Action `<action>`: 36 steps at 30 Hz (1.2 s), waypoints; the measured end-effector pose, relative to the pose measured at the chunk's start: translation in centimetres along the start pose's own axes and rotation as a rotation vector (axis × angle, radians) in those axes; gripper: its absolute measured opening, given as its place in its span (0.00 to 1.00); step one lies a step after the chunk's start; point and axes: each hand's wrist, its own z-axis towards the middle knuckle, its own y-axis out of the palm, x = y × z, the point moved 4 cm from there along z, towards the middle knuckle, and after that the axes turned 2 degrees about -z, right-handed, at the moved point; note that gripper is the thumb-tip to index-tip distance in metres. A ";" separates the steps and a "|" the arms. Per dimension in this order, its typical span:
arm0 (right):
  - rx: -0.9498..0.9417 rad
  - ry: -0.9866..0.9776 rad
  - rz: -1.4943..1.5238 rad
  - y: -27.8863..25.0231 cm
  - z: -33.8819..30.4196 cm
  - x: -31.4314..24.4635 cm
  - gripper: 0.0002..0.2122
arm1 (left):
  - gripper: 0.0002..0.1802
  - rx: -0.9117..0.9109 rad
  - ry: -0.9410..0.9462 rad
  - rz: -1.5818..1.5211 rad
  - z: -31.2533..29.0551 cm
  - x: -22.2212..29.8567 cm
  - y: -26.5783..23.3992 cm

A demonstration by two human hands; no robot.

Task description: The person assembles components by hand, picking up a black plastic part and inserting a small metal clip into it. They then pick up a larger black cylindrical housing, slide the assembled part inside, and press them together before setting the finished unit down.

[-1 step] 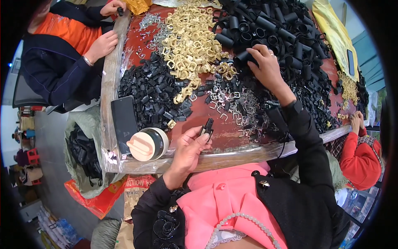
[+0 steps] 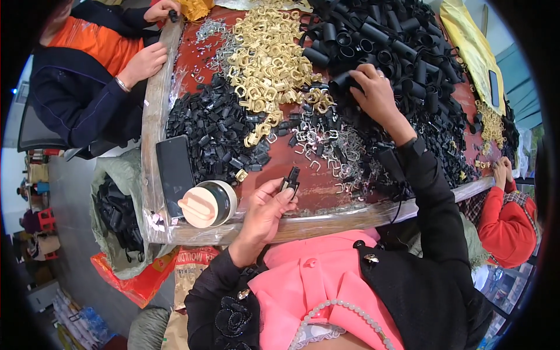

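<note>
My left hand (image 2: 265, 211), near the table's front edge, is closed on a small black plastic clip (image 2: 291, 179) held upright between thumb and fingers. My right hand (image 2: 375, 93) reaches over the table, its thumb and fingers curled at the end of a short black tube (image 2: 340, 83). This tube lies at the edge of a large heap of black tubes (image 2: 373, 35) with loops. Left of the heap is a pile of cream plastic rings (image 2: 268, 58). Metal U-shaped wire pieces (image 2: 318, 140) lie below my right hand, and small black plastic pieces (image 2: 213, 116) are piled to the left.
A dark phone (image 2: 176, 175) and a lidded jar (image 2: 201, 205) stand at the left front corner of the red table (image 2: 262, 189). Co-workers' hands (image 2: 143, 65) rest at the left edge; another person (image 2: 507, 216) works at the right. An open sack (image 2: 116, 216) stands on the floor.
</note>
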 end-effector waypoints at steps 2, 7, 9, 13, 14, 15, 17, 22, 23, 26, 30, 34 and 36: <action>-0.166 0.008 -0.134 1.5 0.1 0.7 0.18 | 0.14 0.016 -0.022 -0.015 0.2 0.1 -0.4; -0.152 -0.015 -0.019 1.9 -0.4 0.7 0.18 | 0.14 0.014 -0.071 -0.039 0.2 0.3 -0.4; -0.166 -0.095 0.090 1.2 -0.7 0.9 0.20 | 0.14 0.001 -0.068 -0.036 0.1 0.5 -0.1; -0.188 -0.229 -0.056 0.6 -2.0 1.5 0.20 | 0.15 0.018 0.005 -0.016 -0.4 1.0 0.3; -0.182 -0.230 -0.060 0.7 -2.2 1.6 0.20 | 0.14 0.005 0.005 0.002 -0.6 1.0 0.4; -0.170 -0.232 -0.125 0.8 -2.3 1.6 0.21 | 0.14 -0.008 0.004 0.021 -0.7 1.0 0.4; -0.145 -0.235 -0.255 0.9 -2.4 1.7 0.21 | 0.14 -0.024 0.011 0.042 -1.0 1.2 0.6; -0.155 -0.176 -0.388 0.7 -1.9 1.3 0.20 | 0.15 0.005 0.063 0.137 -1.8 1.5 0.8; -0.099 -0.137 -0.362 0.0 -1.9 1.2 0.19 | 0.15 0.017 0.071 0.156 -1.9 1.6 0.8; 0.011 -0.064 -0.307 -1.9 -1.7 0.8 0.18 | 0.16 0.026 0.093 0.181 -1.9 1.7 0.6; 0.256 0.171 0.147 -4.4 -2.6 1.1 0.15 | 0.16 0.020 0.111 0.195 -1.5 1.9 0.6; -0.081 0.481 0.955 -3.1 -4.8 -2.6 0.12 | 0.16 0.023 0.119 0.215 -1.1 2.2 0.8; -0.286 0.500 1.095 -2.4 -6.2 -5.5 0.13 | 0.16 0.005 0.138 0.241 -1.0 2.4 1.1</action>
